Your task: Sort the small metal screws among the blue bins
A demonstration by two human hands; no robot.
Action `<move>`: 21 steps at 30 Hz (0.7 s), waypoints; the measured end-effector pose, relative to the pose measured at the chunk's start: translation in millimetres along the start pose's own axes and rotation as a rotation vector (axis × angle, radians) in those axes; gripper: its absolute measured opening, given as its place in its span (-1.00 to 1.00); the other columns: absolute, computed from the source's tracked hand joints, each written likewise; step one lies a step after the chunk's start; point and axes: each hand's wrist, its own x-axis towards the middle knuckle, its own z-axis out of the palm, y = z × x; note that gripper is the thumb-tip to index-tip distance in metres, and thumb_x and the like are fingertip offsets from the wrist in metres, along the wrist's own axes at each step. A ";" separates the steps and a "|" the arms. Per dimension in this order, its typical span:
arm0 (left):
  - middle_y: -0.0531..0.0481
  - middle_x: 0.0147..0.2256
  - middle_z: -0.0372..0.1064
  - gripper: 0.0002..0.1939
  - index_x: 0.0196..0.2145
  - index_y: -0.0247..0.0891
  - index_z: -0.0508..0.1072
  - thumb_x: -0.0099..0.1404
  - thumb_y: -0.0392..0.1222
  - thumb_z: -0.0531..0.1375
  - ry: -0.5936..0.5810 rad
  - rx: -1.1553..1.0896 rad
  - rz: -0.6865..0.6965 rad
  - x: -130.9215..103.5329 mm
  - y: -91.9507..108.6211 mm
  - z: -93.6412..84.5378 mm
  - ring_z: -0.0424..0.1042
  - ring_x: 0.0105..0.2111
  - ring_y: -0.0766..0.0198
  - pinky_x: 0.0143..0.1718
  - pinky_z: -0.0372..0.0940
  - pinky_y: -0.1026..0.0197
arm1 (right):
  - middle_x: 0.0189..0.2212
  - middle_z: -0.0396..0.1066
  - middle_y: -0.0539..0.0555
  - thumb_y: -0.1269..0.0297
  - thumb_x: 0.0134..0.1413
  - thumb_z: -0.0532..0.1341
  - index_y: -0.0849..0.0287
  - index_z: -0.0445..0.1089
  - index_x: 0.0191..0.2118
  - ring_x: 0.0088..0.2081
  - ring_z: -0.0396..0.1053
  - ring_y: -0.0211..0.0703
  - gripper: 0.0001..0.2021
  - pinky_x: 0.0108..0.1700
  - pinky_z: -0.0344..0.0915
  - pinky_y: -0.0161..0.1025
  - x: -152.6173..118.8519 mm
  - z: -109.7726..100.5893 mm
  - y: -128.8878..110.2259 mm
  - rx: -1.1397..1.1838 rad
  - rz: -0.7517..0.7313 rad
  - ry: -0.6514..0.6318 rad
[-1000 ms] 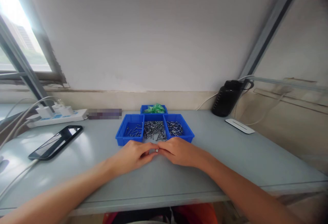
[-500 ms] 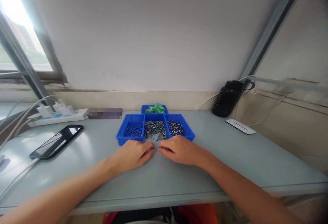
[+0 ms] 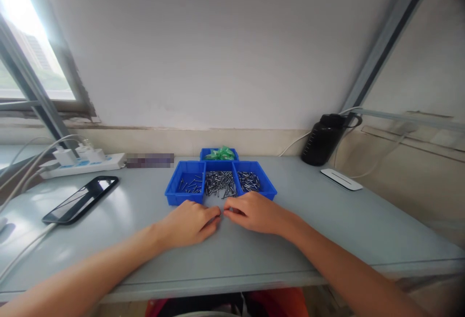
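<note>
My left hand [image 3: 192, 222] is closed in a pinch just in front of the left blue bin [image 3: 185, 198], which holds a few loose screws. Close to its fingertips, my right hand [image 3: 254, 212] pinches too, in front of the right blue bin [image 3: 267, 188] with many screws. Whatever lies between the fingers of either hand is too small to make out. Between the two bins a pile of screws [image 3: 220, 183] lies in the middle, beyond the fingertips. Behind it, a blue bin [image 3: 204, 154] holds green plastic packets [image 3: 222, 153].
A phone [image 3: 82, 201] with a cable lies at the left, near a white power strip [image 3: 109, 163] with plugs. At the right stand a black bottle [image 3: 321, 140] and a flat white device [image 3: 341, 179]. The wall rises behind the grey table [image 3: 232, 259].
My left hand has shifted slightly to the right, its fingertips now nearer my right hand. The right hand is almost where it was, and the bins have not moved.
</note>
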 end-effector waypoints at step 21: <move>0.02 -0.36 0.33 -0.84 -0.24 -0.25 0.32 0.31 -0.20 -0.02 0.272 -0.244 0.042 0.2 -1.1 -3.1 0.35 -0.38 0.34 -0.34 0.25 0.30 | -0.51 0.37 -0.01 0.26 0.24 -0.06 0.18 0.33 -0.29 -0.47 0.29 -0.27 -0.75 -0.43 0.04 -0.37 -0.4 2.4 1.9 0.119 0.001 -0.060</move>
